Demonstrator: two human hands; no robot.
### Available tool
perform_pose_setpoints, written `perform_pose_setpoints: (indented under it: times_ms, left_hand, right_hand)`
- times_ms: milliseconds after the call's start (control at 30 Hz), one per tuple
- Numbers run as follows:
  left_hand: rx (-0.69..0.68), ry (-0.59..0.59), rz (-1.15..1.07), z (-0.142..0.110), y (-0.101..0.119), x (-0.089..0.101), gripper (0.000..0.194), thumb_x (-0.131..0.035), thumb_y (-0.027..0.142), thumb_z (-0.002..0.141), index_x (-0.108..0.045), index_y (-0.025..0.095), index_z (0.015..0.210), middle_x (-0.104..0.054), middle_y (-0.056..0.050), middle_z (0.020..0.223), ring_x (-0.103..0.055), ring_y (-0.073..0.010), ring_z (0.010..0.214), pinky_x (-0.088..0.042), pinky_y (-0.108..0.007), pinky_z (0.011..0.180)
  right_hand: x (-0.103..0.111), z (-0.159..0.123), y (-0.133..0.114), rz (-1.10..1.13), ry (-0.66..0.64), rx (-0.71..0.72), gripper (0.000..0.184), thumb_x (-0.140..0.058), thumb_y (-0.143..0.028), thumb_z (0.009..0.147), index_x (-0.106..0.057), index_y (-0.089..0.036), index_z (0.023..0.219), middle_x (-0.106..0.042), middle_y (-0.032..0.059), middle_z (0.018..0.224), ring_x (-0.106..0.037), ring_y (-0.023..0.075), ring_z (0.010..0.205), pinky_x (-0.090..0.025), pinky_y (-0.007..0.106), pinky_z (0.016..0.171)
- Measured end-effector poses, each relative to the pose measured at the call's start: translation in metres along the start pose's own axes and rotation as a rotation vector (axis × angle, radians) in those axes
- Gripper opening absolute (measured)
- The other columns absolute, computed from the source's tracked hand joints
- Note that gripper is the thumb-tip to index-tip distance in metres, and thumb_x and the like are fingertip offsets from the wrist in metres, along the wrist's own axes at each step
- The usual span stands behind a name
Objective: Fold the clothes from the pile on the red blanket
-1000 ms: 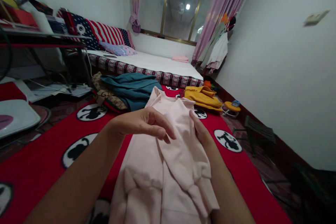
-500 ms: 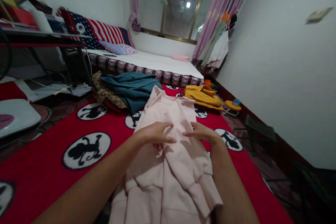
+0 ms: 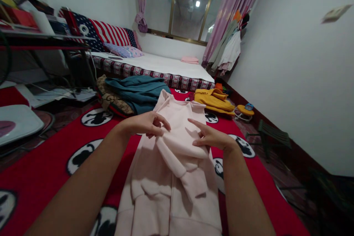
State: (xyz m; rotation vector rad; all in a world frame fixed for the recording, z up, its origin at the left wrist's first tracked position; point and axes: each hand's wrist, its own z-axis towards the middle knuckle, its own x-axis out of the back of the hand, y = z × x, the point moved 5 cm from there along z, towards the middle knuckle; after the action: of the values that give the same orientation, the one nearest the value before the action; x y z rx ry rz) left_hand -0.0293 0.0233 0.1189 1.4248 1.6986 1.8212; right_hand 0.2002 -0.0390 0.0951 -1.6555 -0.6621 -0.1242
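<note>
A pale pink sweatshirt (image 3: 177, 162) lies lengthwise in front of me on a red cloth, its collar at the far end. With fingertips closed on a fold of it, my left hand (image 3: 151, 123) lifts the fabric at the left of the chest. One sleeve (image 3: 190, 180) slants across the body, its cuff pointing down and right. On the right side, my right hand (image 3: 211, 136) has thumb and index finger spread apart over the chest. Its thumb rests at the fabric, and its other fingers are partly hidden.
The red cloth (image 3: 55, 177) bears round monkey prints. Beyond the sweatshirt lie a teal garment (image 3: 141, 92) on a brown patterned cushion (image 3: 116, 101) and a yellow garment (image 3: 212, 101). A bed (image 3: 160, 64) stands behind, a cluttered desk (image 3: 69, 40) at left, a folding stool (image 3: 273, 134) at right.
My left hand has moved left and away from me, closing on the fabric. The right-hand sleeve has swung inward across the body. My right hand has stayed nearly in place, its index finger raised.
</note>
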Motion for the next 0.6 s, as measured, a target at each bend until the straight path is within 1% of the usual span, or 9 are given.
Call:
perform_pose_setpoints:
  times_ms: [100,167,267,367,433,500,567,600]
  left_hand:
    - [0.03,0.077,0.077,0.002,-0.01,0.005,0.034,-0.062,0.027,0.062,-0.069,0.014,0.093,-0.055,0.004,0.051,-0.048,-0.0092,0.042,-0.034,-0.018,0.04]
    - [0.034,0.154,0.125,0.008,-0.017,0.006,0.03,-0.06,0.026,0.061,-0.069,0.014,0.088,-0.057,0.003,0.052,-0.052,-0.0106,0.043,-0.037,-0.018,0.042]
    - [0.042,0.261,0.171,0.015,-0.023,0.007,0.028,-0.058,0.023,0.061,-0.069,0.013,0.084,-0.058,0.002,0.052,-0.055,-0.012,0.044,-0.039,-0.019,0.044]
    - [0.062,0.348,0.241,0.015,-0.024,0.012,0.028,-0.056,0.021,0.061,-0.07,0.013,0.084,-0.059,0.001,0.052,-0.056,-0.0129,0.046,-0.04,-0.02,0.046]
    - [0.065,0.383,0.354,0.012,-0.021,0.015,0.028,-0.056,0.019,0.062,-0.072,0.014,0.084,-0.061,0.0,0.055,-0.058,-0.014,0.051,-0.04,-0.02,0.05]
    - [0.037,0.4,0.481,0.007,-0.013,0.016,0.026,-0.058,0.019,0.063,-0.075,0.017,0.083,-0.065,-0.002,0.063,-0.061,-0.016,0.061,-0.042,-0.022,0.057]
    - [-0.054,0.375,0.548,0.002,0.002,0.011,0.022,-0.062,0.019,0.064,-0.076,0.019,0.081,-0.068,-0.004,0.077,-0.062,-0.0185,0.074,-0.044,-0.023,0.066]
    - [-0.12,0.324,0.546,-0.002,0.012,0.004,0.021,-0.064,0.019,0.064,-0.077,0.021,0.08,-0.068,-0.005,0.083,-0.062,-0.0193,0.08,-0.044,-0.024,0.07]
  right_hand:
    - [-0.011,-0.002,-0.007,0.045,-0.137,-0.012,0.085,-0.076,-0.033,0.07,-0.038,-0.023,0.145,-0.045,-0.0089,0.062,-0.05,0.0082,0.057,-0.048,0.018,0.052]
    - [-0.017,0.0,-0.01,0.032,-0.192,-0.011,0.08,-0.076,-0.031,0.07,-0.043,-0.022,0.143,-0.041,-0.0095,0.061,-0.048,0.0067,0.055,-0.047,0.017,0.051]
    - [-0.025,0.008,-0.012,-0.052,-0.192,0.031,0.076,-0.078,-0.021,0.063,-0.053,-0.023,0.135,-0.04,-0.01,0.061,-0.044,0.004,0.05,-0.043,0.013,0.046]
    - [-0.031,0.015,-0.011,-0.094,-0.147,0.025,0.066,-0.078,-0.016,0.057,-0.065,-0.023,0.121,-0.045,-0.0083,0.062,-0.047,0.0049,0.049,-0.043,0.014,0.043]
    - [-0.035,0.016,-0.009,-0.057,-0.155,-0.016,0.056,-0.077,-0.02,0.06,-0.068,-0.02,0.115,-0.046,-0.0078,0.06,-0.05,0.0072,0.049,-0.046,0.017,0.041]
    - [-0.034,0.017,-0.008,-0.007,-0.166,-0.022,0.048,-0.076,-0.026,0.063,-0.07,-0.018,0.11,-0.044,-0.0078,0.058,-0.05,0.0082,0.048,-0.047,0.018,0.04]
    - [-0.03,0.016,-0.008,0.018,-0.152,0.008,0.042,-0.076,-0.03,0.065,-0.071,-0.018,0.105,-0.049,-0.0061,0.061,-0.052,0.0081,0.051,-0.048,0.017,0.042]
    - [-0.027,0.016,-0.008,0.022,-0.143,0.018,0.04,-0.077,-0.031,0.066,-0.071,-0.017,0.103,-0.054,-0.0046,0.064,-0.054,0.0083,0.054,-0.048,0.016,0.043]
